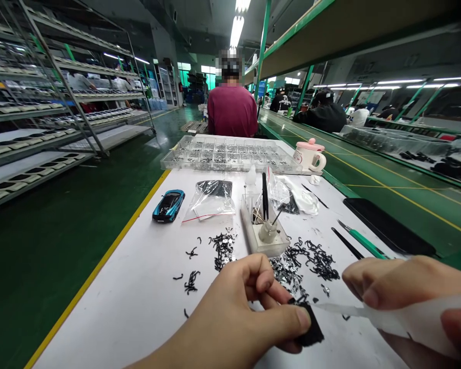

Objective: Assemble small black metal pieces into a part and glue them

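Observation:
A small black piece [311,328] is pinched between the thumb and fingers of my left hand [253,307], with small dark bits along its upper edge. My right hand [411,292] is wrapped round a white translucent bottle [415,320], whose thin nozzle points left and ends close beside the black piece. Beyond my hands, small black curved parts [320,259] and silvery parts [288,274] lie in piles on the white table [138,307]. A clear holder [271,246] with a little jar, sticks and black tweezers stands behind my left hand.
Toward the back are a compartment tray [230,159], a pink-lidded cup [309,155], a blue toy car [168,206] and a plastic bag [211,200]. A green-handled knife [363,241] and a black case [388,225] lie at the right. A person in maroon [232,107] sits ahead.

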Demonstrator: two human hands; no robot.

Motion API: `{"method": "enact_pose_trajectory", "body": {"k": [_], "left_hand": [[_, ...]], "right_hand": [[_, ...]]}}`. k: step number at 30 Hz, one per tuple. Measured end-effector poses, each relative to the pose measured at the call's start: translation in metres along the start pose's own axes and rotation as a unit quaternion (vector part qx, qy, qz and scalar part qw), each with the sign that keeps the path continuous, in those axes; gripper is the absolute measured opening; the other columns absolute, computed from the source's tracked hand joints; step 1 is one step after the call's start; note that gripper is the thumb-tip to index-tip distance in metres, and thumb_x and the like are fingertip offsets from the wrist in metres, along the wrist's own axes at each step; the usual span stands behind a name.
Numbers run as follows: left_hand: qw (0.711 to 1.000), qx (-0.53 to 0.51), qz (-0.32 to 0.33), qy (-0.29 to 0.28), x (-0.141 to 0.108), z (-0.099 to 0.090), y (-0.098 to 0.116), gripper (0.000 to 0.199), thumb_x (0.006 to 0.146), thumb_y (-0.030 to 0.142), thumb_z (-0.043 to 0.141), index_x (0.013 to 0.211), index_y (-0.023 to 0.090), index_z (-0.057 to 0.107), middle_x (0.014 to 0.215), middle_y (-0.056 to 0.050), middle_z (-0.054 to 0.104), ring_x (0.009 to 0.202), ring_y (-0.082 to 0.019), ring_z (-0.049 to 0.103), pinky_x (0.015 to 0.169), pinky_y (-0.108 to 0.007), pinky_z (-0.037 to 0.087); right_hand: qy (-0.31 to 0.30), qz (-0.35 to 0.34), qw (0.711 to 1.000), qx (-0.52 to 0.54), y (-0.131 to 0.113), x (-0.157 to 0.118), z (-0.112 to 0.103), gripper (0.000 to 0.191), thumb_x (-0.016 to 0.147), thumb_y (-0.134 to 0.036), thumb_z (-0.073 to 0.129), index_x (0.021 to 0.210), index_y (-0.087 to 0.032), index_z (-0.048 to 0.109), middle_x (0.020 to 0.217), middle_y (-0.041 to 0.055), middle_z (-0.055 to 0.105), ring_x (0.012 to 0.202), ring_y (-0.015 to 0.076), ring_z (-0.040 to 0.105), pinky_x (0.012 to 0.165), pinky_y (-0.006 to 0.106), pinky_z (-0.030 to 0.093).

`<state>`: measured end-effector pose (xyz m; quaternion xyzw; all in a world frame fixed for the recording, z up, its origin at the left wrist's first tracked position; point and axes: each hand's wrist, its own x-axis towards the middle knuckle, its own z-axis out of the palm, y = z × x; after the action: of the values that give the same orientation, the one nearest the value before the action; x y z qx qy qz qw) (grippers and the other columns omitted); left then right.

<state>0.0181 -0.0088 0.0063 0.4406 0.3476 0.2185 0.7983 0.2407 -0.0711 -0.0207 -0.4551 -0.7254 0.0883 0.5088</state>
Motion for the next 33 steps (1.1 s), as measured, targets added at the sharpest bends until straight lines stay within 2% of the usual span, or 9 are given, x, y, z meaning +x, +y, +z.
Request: {"method": "enact_pose_trajectory", "body": {"k": [5, 7, 9, 11, 15, 17, 23, 29, 33], "left_hand": [[1.000, 0.004, 0.022, 0.002, 0.004, -0.005, -0.003, 0.041, 0.069, 0.012, 0.074, 0.070, 0.018, 0.033, 0.073, 0.005, 0.054, 0.060, -0.008, 0.058, 0.055, -0.019, 0.056], [0.999, -0.001, 0.038, 0.003, 0.006, -0.007, -0.004, 0.041, 0.069, 0.011, 0.073, 0.071, 0.019, 0.033, 0.073, 0.006, 0.054, 0.060, -0.007, 0.057, 0.056, -0.019, 0.056], [0.999, -0.010, 0.049, -0.001, 0.007, -0.008, -0.006, 0.041, 0.069, 0.011, 0.073, 0.071, 0.019, 0.033, 0.072, 0.006, 0.054, 0.059, -0.006, 0.056, 0.058, -0.020, 0.057], [0.998, -0.018, 0.056, -0.005, 0.008, -0.009, -0.008, 0.041, 0.068, 0.012, 0.073, 0.071, 0.019, 0.033, 0.070, 0.007, 0.053, 0.057, -0.006, 0.054, 0.057, -0.022, 0.057], [0.998, -0.017, 0.066, -0.005, 0.008, -0.008, -0.009, 0.042, 0.065, 0.014, 0.072, 0.069, 0.019, 0.031, 0.071, 0.006, 0.052, 0.057, -0.006, 0.053, 0.056, -0.023, 0.057], [0.998, -0.015, 0.067, -0.005, 0.006, -0.007, -0.008, 0.042, 0.065, 0.014, 0.072, 0.069, 0.019, 0.031, 0.072, 0.006, 0.051, 0.058, -0.005, 0.051, 0.057, -0.024, 0.058], [0.998, -0.018, 0.068, -0.003, 0.003, -0.008, -0.006, 0.041, 0.066, 0.013, 0.073, 0.071, 0.019, 0.033, 0.070, 0.006, 0.051, 0.060, -0.006, 0.051, 0.058, -0.024, 0.058], [0.997, -0.020, 0.068, 0.008, 0.004, -0.009, -0.005, 0.041, 0.070, 0.011, 0.072, 0.072, 0.019, 0.032, 0.071, 0.006, 0.055, 0.058, -0.006, 0.053, 0.060, -0.023, 0.057], [0.998, -0.018, 0.055, 0.014, 0.006, -0.007, -0.001, 0.039, 0.070, 0.009, 0.071, 0.071, 0.019, 0.033, 0.068, 0.006, 0.055, 0.058, -0.006, 0.054, 0.057, -0.021, 0.056]], "right_hand": [[0.144, 0.118, 0.969, 0.162, 0.000, 0.028, 0.016, 0.028, 0.088, -0.050, 0.054, 0.084, -0.030, 0.073, 0.061, 0.0028, 0.058, 0.048, 0.0152, 0.050, 0.037, 0.027, 0.038], [0.116, 0.198, 0.958, 0.171, 0.004, 0.044, 0.023, 0.026, 0.086, -0.047, 0.061, 0.103, -0.032, 0.072, 0.071, 0.0018, 0.062, 0.053, 0.0145, 0.051, 0.043, 0.028, 0.042], [0.062, 0.257, 0.950, 0.163, 0.008, 0.058, 0.033, 0.038, 0.083, -0.042, 0.065, 0.120, -0.032, 0.064, 0.083, 0.0011, 0.064, 0.054, 0.0126, 0.050, 0.051, 0.030, 0.046], [0.017, 0.287, 0.944, 0.160, 0.013, 0.067, 0.046, 0.042, 0.082, -0.039, 0.066, 0.123, -0.030, 0.060, 0.085, 0.0002, 0.063, 0.052, 0.0106, 0.048, 0.053, 0.030, 0.045], [-0.007, 0.267, 0.948, 0.173, 0.017, 0.075, 0.065, 0.017, 0.080, -0.036, 0.069, 0.090, -0.022, 0.067, 0.071, -0.0020, 0.058, 0.053, 0.0104, 0.044, 0.048, 0.025, 0.035], [0.011, 0.252, 0.951, 0.178, 0.017, 0.076, 0.062, 0.018, 0.079, -0.035, 0.072, 0.074, -0.020, 0.063, 0.066, -0.0024, 0.055, 0.056, 0.0110, 0.044, 0.050, 0.024, 0.034], [0.168, 0.237, 0.921, 0.259, 0.017, 0.075, 0.023, 0.023, 0.083, -0.038, 0.068, 0.075, -0.024, 0.052, 0.064, -0.0052, 0.044, 0.057, 0.0100, 0.037, 0.051, 0.022, 0.032], [0.094, 0.327, 0.857, 0.386, 0.007, 0.066, 0.020, 0.030, 0.083, -0.034, 0.067, 0.064, -0.019, 0.049, 0.063, -0.0038, 0.037, 0.052, 0.0082, 0.026, 0.043, 0.021, 0.027], [0.079, 0.350, 0.835, 0.417, 0.003, 0.063, 0.023, 0.031, 0.083, -0.032, 0.068, 0.063, -0.019, 0.049, 0.061, -0.0042, 0.036, 0.051, 0.0079, 0.025, 0.042, 0.020, 0.028]]}}
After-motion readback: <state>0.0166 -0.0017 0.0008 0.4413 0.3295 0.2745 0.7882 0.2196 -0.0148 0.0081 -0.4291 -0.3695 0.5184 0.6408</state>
